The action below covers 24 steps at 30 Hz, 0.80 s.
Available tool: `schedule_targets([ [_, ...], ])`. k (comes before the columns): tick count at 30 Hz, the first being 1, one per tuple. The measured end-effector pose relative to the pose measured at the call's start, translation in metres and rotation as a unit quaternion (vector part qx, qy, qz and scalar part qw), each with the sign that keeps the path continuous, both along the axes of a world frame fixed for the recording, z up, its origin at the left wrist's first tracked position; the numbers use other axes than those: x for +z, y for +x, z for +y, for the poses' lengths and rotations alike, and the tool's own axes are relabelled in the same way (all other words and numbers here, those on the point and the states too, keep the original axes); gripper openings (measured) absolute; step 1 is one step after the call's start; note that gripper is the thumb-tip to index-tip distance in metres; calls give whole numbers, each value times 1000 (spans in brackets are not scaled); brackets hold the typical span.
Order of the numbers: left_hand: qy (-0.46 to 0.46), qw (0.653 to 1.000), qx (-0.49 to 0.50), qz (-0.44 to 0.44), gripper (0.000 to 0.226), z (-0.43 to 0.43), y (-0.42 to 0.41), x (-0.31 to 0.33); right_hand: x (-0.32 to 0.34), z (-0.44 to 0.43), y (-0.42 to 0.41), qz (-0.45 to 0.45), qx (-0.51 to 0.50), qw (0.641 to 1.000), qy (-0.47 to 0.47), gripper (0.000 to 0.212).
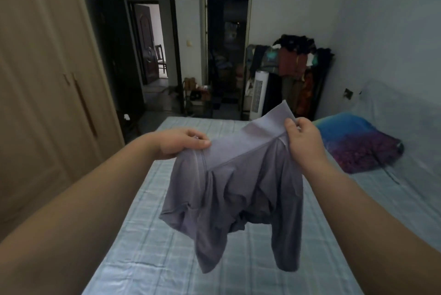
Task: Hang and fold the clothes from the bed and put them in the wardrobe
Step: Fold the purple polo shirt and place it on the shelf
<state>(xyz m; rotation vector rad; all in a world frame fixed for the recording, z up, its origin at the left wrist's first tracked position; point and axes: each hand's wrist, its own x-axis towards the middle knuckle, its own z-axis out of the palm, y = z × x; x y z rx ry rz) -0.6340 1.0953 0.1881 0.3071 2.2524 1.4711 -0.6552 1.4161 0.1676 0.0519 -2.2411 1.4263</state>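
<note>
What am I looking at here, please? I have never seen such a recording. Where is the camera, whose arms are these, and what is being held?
There is no machine here. A person wears one camera on the head, so the single picture looks forward and down along their own arms. The left hand and the right hand each pinch the top edge of a grey-purple garment and hold it up in the air above the bed. The bed has a pale blue checked sheet, and a colourful pillow lies on its right side. The closed beige wardrobe stands at the left. Behind the bed is a rack of clothes.
</note>
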Motion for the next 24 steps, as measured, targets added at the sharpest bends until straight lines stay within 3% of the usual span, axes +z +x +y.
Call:
schedule_targets([
  [6,-75,971,130,185,23,-6,-19,18,9,-10,-18,-1,32,998,-46,36],
  [11,19,974,158,160,32,-2,-19,23,2,-23,-26,-40,72,995,-49,36],
  [14,97,968,186,136,36,13,-19,22,-4,-37,-27,-66,111,989,-78,26],
  [17,150,962,204,106,37,32,-18,24,-8,-59,-25,-124,187,961,-163,19],
  [24,234,957,162,63,27,80,-25,30,-12,-82,-25,-197,337,894,-219,41],
])
